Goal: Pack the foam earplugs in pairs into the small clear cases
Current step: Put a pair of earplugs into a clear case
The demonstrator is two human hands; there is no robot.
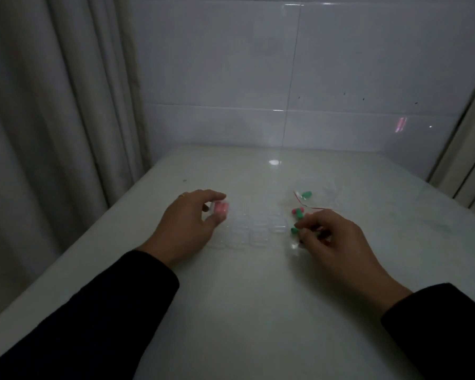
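My left hand (pixel 188 220) pinches a small clear case (pixel 220 209) with two pink earplugs inside, held just above the white table (pixel 258 297). Several empty clear cases (pixel 254 229) lie in rows between my hands. My right hand (pixel 332 239) has its fingers curled around a green earplug (pixel 294 230) beside a clear zip bag (pixel 310 209) with a red strip. Loose green and pink earplugs (pixel 297 212) lie at the bag's mouth, and another green earplug (pixel 307 194) lies farther back.
A white tiled wall (pixel 258 78) stands right behind the table. A pale curtain (pixel 52 119) hangs along the left edge, and another curtain or frame (pixel 466 165) at the far right. The scene is dim.
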